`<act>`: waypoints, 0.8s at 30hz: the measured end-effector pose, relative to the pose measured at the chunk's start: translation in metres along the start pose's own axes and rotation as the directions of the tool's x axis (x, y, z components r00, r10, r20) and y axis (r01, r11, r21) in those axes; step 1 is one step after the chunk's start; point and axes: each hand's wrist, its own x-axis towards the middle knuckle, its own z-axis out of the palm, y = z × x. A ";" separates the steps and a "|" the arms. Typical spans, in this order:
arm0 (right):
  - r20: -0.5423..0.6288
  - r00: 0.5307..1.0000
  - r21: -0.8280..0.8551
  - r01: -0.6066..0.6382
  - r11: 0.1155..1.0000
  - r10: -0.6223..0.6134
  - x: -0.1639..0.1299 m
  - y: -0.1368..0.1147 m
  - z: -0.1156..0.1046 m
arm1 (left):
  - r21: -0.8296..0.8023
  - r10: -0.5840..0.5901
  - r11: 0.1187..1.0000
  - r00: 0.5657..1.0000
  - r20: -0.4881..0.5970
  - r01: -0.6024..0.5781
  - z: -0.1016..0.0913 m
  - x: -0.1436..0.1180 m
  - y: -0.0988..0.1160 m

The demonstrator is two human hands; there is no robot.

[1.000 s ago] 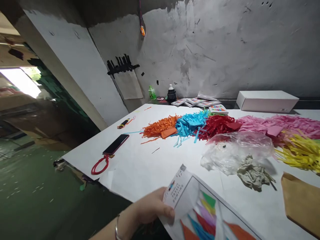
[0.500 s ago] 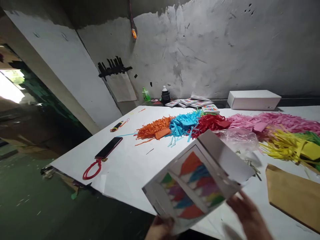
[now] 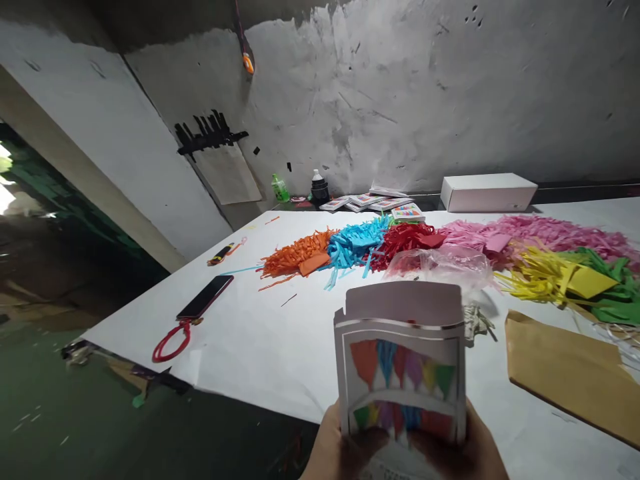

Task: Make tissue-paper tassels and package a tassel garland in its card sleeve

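Note:
I hold a small white cardboard box upright in front of me, its top flap raised. Its front has a window showing coloured triangular flags. My left hand grips the box's lower left side and my right hand grips its lower right side, both low in the picture. Behind the box, a crumpled clear plastic bag lies on the white table.
Heaps of fringed paper run across the table: orange, blue, red, pink, yellow, green. A brown envelope lies right. A phone with red cord lies left. A white carton and small boxes stand by the wall.
The box went from lying flat under my left hand to being tilted up, and now stands upright in both hands. My view has shifted leftward across the table.

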 end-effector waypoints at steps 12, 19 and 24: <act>-0.123 0.982 -0.056 0.136 0.989 -0.142 0.030 -0.042 -0.006 | 0.058 0.394 0.918 0.919 -0.020 -0.392 0.008 0.058 0.008; -0.250 0.829 0.000 0.516 0.857 -0.499 0.041 -0.030 -0.004 | 0.295 0.610 0.783 0.770 -0.190 -0.547 0.004 0.069 -0.013; -0.231 0.670 -0.202 0.676 0.708 -0.705 0.052 -0.052 -0.017 | 0.362 0.635 0.759 0.737 -0.233 -0.541 0.009 0.070 -0.026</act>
